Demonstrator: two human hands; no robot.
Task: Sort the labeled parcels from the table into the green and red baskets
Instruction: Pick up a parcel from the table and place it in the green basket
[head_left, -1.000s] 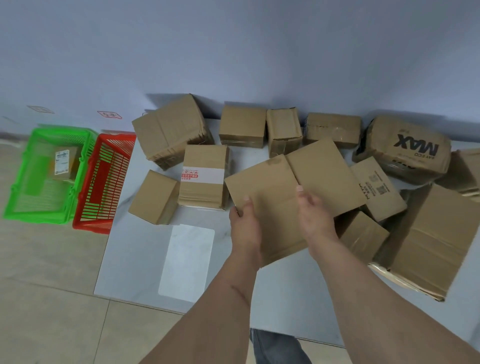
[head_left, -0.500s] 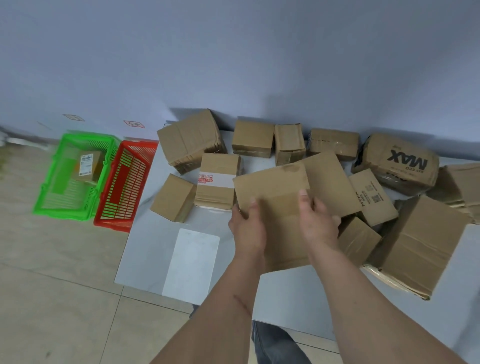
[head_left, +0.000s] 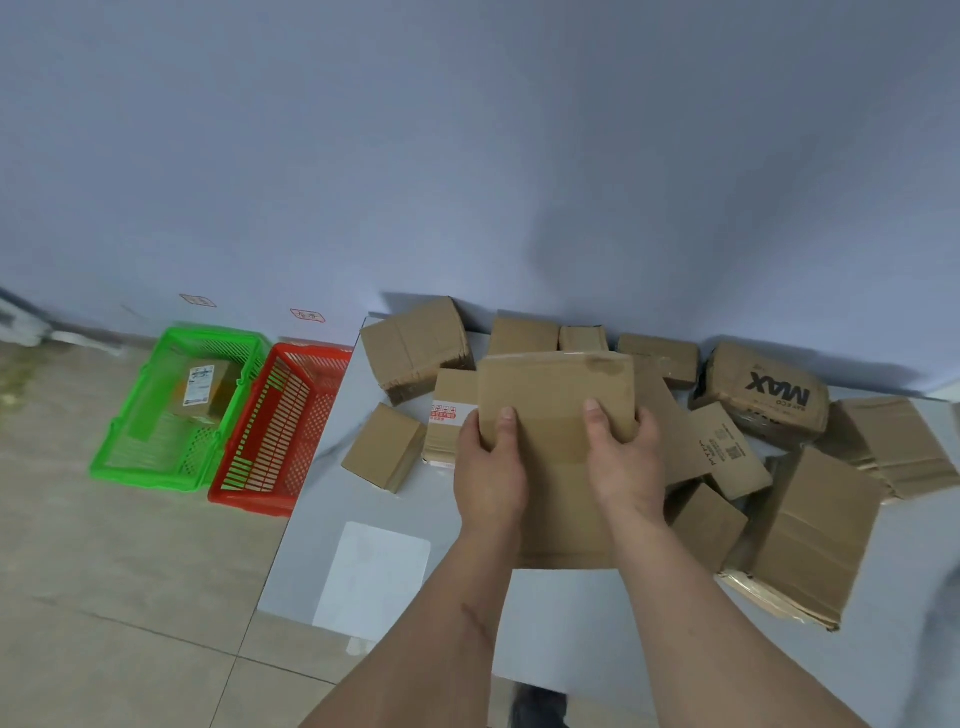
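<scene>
Parcels mostly remain on the desk (head_left: 561, 613): one lies in the green basket (head_left: 156, 467), the red basket (head_left: 244, 493) looks empty, both hands (head_left: 558, 462) grip a flat box (head_left: 556, 384)

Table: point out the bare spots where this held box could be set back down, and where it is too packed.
Free: the near left table corner, bordered by the small box, the white sheet and the table edge; also the near strip between the forearms and the large box. Crowded: the whole back row along the wall and the right side round the MAX parcel.
</scene>
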